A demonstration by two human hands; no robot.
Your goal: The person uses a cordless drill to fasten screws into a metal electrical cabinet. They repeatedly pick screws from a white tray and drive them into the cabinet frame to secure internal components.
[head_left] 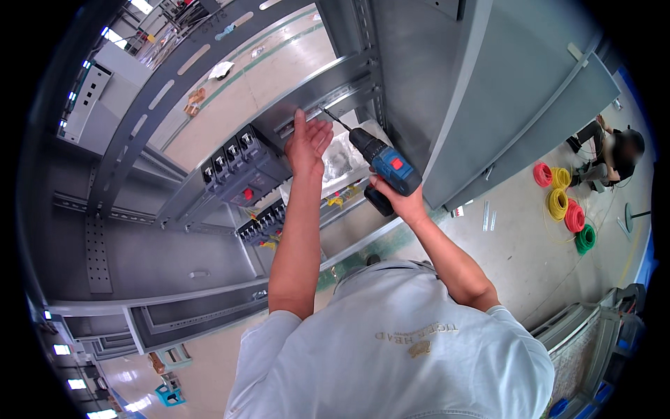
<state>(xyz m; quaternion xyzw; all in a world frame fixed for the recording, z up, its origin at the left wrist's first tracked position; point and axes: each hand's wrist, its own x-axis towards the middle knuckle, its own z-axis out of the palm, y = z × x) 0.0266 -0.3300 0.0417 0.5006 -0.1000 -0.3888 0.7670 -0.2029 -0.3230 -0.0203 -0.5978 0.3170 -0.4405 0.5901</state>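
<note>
My right hand [401,201] is wrapped round the grip of a blue and black cordless drill [382,159]. Its long thin bit points up and left, with the tip at or very near a slotted metal rail [342,96] on a grey crossbar [317,84]. Just left of the bit, my left hand [308,144] is raised with its fingers stretched out, close below the rail; I cannot tell whether it touches it. Beside that wrist, a large dark circuit breaker [252,174] with a red button is mounted in the cabinet. Smaller breakers [264,225] sit in a row below it.
A grey cabinet frame surrounds my arms, with a slotted upright [162,92] at left and a wide door panel [513,91] at right. Plastic-wrapped material [343,159] lies behind the drill. Wire coils [557,204] and a crouching person [614,157] are on the floor at right.
</note>
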